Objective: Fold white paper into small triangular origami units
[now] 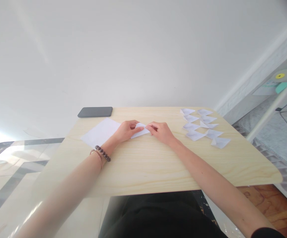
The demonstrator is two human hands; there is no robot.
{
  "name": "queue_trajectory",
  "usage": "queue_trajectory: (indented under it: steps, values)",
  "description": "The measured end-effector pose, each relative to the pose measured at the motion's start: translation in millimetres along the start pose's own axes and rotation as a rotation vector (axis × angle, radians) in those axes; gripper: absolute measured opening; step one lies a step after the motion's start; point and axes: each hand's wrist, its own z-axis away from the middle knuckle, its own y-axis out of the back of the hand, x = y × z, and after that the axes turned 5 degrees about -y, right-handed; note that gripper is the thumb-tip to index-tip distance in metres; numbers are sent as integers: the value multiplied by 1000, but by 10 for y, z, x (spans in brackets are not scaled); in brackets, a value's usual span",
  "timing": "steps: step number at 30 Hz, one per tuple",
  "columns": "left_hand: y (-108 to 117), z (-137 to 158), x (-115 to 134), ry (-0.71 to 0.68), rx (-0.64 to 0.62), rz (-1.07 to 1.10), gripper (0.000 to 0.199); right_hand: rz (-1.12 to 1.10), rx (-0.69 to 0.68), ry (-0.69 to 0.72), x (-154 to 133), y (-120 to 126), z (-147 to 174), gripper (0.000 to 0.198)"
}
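Near the middle of the table I hold a small folded piece of white paper [139, 133] between both hands. My left hand [128, 130] grips its left side, with the thumb lying across the top. At the right tip of the paper, the thumb and fingers of my right hand [160, 131] are pinched together. Beside my left hand and partly under its wrist lies a flat white sheet of paper [101, 131]. To the right of my right hand, several folded white paper pieces [194, 135] sit in two rough columns.
The pale wooden table [143, 168] meets a white wall [143, 53] at its far edge. A dark grey phone-like slab [95, 112] lies at the back left corner. Beyond the table's right side stands a white metal pole [269, 114].
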Motion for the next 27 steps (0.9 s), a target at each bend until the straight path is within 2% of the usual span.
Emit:
queue_trajectory:
  steps: [7, 12, 17, 22, 27]
  values:
    - [19, 0, 16, -3, 28, -45, 44, -6, -22, 17, -37, -14, 5, 27]
    - [12, 2, 43, 41, 62, -23, 47, -104, -44, -65, -26, -15, 13, 33]
    - [16, 5, 44, -1, 103, -76, 49, -188, -74, -124, 3, -37, 11, 32]
    - [36, 6, 51, -31, 113, -151, 48, -203, -86, -123, -5, -31, 12, 29]
    - [28, -6, 27, -22, 101, -135, 48, -183, -54, -119, -3, -29, 7, 30]
